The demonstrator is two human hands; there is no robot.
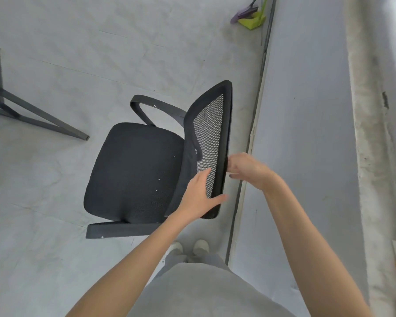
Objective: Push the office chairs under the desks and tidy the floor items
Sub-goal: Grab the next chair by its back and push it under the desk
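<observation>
Fingers (207, 177) of both hands on chair backrest (212, 133)

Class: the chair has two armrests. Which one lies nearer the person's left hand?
The straight armrest at the seat's near edge, just below the left hand; the curved armrest sits beyond the seat.

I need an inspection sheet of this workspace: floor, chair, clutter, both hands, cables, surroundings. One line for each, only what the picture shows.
Surface: grey floor, marked and scuffed.
Job's things: black office chair, not under a desk; grey desk leg frame at left.
Clutter: green dustpan with purple broom by the wall.
Grips: left hand holds the backrest's near edge; right hand at its rear edge, blurred.
Cables: nothing seen.
Surroundings: grey wall at right; the person's white shoes below.
</observation>
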